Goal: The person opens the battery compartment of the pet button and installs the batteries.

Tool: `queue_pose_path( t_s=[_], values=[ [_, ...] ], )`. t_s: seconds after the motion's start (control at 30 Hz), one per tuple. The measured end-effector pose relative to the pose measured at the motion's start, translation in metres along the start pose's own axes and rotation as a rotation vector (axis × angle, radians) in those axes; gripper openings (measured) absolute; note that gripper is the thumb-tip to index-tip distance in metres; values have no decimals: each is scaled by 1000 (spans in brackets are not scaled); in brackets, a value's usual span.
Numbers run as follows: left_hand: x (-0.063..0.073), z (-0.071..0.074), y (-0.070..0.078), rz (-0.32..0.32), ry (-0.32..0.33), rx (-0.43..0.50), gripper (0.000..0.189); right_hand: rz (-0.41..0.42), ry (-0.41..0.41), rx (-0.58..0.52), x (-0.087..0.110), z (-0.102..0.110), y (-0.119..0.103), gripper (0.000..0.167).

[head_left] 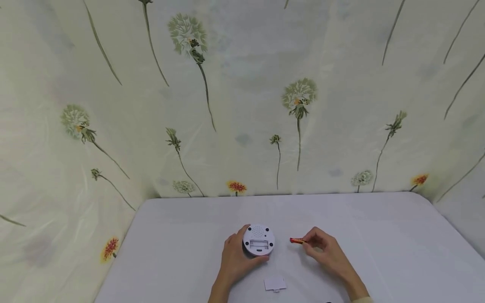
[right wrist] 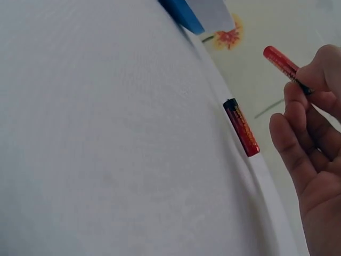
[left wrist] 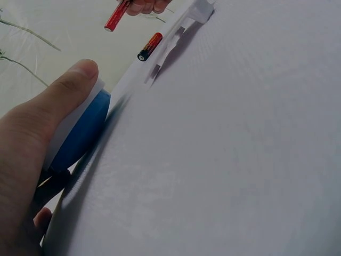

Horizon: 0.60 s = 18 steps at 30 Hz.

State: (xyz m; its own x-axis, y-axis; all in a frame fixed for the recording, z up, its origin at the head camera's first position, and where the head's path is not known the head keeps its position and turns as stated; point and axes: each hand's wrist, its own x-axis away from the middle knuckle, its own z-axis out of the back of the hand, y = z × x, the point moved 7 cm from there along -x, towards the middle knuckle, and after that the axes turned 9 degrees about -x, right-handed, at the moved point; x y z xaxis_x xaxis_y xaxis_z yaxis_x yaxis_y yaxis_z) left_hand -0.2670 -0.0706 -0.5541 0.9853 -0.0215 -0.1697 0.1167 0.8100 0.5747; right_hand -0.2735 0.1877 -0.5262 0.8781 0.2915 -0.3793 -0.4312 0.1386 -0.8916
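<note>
A round white-and-blue device (head_left: 259,229) lies with its underside up, showing speaker holes, dark feet and an uncovered battery compartment (head_left: 259,244) with no battery in it. My left hand (head_left: 235,259) grips its rim from the left; in the left wrist view the thumb (left wrist: 80,74) lies along the white edge above the blue side (left wrist: 85,130). To the right, my right hand (head_left: 322,250) pinches a red battery (right wrist: 278,60) by its dark end between thumb and fingertips, apart from the device. A second red-and-black battery (right wrist: 241,128) lies on the table below that hand.
A small white battery cover (head_left: 275,283) with a tab lies on the table in front of the device. White cloth covers the table (head_left: 182,235), and behind its far edge hangs a curtain (head_left: 242,105) printed with dandelions.
</note>
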Motion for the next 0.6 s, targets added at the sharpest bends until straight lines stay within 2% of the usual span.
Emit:
queue_pose_path(
  t_s=[0.13,0.33,0.6],
  values=[
    [-1,0,1,8,-5,9,104,12,-3,3,-6,-7,-3,14],
    [0,0,0,21,-12,-13,105,-19,0,-2,-12,-17,-1,13],
    [-1,-1,-1,-6,-3,-25,105,1,27,63,-18,-30,-7,18]
  ],
)
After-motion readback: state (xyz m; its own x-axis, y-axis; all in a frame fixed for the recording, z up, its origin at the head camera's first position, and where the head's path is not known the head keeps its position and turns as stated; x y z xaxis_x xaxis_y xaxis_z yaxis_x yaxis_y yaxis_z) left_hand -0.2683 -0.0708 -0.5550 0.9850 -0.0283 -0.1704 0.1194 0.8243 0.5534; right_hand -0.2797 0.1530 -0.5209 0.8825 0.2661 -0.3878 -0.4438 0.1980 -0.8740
